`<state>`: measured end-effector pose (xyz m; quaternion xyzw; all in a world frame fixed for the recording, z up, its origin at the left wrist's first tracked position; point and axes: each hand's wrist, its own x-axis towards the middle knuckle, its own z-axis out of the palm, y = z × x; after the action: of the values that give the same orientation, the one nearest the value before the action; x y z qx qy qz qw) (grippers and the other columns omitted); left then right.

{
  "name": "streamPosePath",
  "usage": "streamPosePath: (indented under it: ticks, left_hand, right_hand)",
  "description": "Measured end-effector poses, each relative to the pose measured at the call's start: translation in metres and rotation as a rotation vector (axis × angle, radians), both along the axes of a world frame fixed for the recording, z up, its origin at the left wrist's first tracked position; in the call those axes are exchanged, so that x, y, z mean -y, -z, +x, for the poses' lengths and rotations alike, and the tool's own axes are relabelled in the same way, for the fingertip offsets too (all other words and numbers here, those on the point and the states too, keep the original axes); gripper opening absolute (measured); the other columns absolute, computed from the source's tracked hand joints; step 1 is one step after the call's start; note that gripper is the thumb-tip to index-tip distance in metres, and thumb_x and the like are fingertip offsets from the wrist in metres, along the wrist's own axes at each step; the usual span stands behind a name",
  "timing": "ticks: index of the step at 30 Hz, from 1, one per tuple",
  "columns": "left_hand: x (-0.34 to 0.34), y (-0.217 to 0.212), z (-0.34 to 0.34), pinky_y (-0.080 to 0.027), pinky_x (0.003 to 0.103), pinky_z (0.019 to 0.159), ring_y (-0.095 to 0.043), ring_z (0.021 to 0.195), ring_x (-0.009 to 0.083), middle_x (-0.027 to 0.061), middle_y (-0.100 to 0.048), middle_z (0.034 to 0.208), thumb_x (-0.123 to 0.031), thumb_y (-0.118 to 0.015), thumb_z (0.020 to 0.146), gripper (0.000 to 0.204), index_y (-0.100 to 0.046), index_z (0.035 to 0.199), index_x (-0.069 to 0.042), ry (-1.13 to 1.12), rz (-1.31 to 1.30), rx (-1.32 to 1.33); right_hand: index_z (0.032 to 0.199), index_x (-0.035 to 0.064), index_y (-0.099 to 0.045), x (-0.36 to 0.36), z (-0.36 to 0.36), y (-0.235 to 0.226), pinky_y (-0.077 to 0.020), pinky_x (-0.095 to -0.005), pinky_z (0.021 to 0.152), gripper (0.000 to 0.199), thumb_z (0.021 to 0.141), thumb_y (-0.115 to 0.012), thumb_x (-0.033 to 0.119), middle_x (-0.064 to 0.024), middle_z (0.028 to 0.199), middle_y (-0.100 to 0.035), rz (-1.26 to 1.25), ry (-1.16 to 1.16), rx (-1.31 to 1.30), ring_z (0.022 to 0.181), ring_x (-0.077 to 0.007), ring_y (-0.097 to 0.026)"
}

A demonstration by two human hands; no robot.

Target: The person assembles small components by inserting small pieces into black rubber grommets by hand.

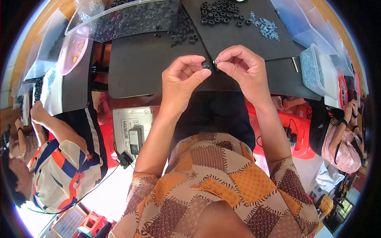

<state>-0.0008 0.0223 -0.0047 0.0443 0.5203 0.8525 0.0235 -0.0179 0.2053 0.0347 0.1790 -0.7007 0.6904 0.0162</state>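
Note:
Above the dark table [151, 71], my left hand [178, 79] pinches a small round black plastic part [205, 64] between thumb and fingertips. My right hand [248, 73] faces it, its thumb and forefinger closed on a small silvery metal piece [215, 62]. The two pieces are a short gap apart, the metal one pointing toward the black one. Fingertips hide part of both, so the metal piece's exact kind does not show. Beyond my hands lie a group of black plastic parts [222, 12] and a scatter of small silvery metal pieces [266, 28].
A clear bin [119, 8] of black parts stands far left, with loose ones spilling beside it. At right are a clear tub [325, 85] of metal pieces and a thin yellowish stick [295, 64]. Other people sit close on the left [63, 170] and right [343, 142].

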Motion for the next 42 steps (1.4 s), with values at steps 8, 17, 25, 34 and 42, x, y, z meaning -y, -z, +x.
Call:
streamPosePath:
  ticks: [8, 17, 25, 34, 42]
  left_hand:
    - [-0.006, -0.009, 0.004, -0.055, 0.023, 0.080, -0.064, 0.092, 0.0113, 0.0086, -0.063, 0.111, 0.009, -0.073, 0.082, 0.027, -0.070, 0.108, 0.002, -0.112, -0.294, -0.167]
    - [-0.008, -0.011, 0.003, -0.055, 0.025, 0.084, -0.066, 0.095, 0.0131, 0.0090, -0.064, 0.112, 0.006, -0.069, 0.087, 0.027, -0.070, 0.114, 0.003, -0.047, -0.227, -0.147]
    - [0.003, 0.004, 0.000, -0.054, 0.025, 0.085, -0.067, 0.095, 0.0142, 0.0103, -0.067, 0.114, 0.003, -0.065, 0.092, 0.027, -0.065, 0.119, 0.000, 0.044, -0.037, -0.021]
    - [0.002, 0.003, 0.003, -0.055, 0.026, 0.086, -0.067, 0.098, 0.0168, 0.0130, -0.067, 0.117, -0.003, -0.062, 0.096, 0.028, -0.060, 0.123, -0.001, 0.182, 0.337, 0.116]
    - [0.007, 0.004, 0.012, -0.055, 0.024, 0.083, -0.067, 0.090, 0.0120, 0.0063, -0.071, 0.102, -0.001, -0.066, 0.093, 0.026, -0.067, 0.119, 0.000, 0.054, -0.093, -0.016]
  right_hand:
    - [0.097, 0.0027, -0.064, 0.005, 0.004, 0.013, -0.0469, -0.0200, 0.077, 0.009, 0.090, -0.069, 0.002, 0.0020, 0.092, -0.063, -0.107, -0.053, 0.116, 0.087, -0.0039, -0.058]
    - [0.097, 0.0024, -0.063, 0.006, 0.009, 0.017, -0.0474, -0.0206, 0.076, 0.009, 0.090, -0.069, 0.000, 0.0010, 0.091, -0.064, -0.158, -0.036, 0.108, 0.086, -0.0042, -0.058]
    - [0.096, 0.0009, -0.064, 0.005, 0.007, 0.009, -0.0486, -0.0213, 0.074, 0.008, 0.090, -0.068, -0.002, 0.0007, 0.090, -0.065, -0.080, -0.061, 0.015, 0.082, -0.0050, -0.060]
    - [0.090, 0.0009, -0.069, 0.008, 0.006, -0.017, -0.0524, -0.0264, 0.066, 0.007, 0.084, -0.069, -0.004, -0.0075, 0.088, -0.068, 0.262, 0.079, -0.313, 0.076, -0.0149, -0.067]
    - [0.090, 0.0030, -0.069, 0.013, 0.008, -0.019, -0.0508, -0.0300, 0.062, 0.009, 0.082, -0.071, 0.000, -0.0082, 0.084, -0.067, 0.494, 0.051, -0.454, 0.072, -0.0224, -0.068]
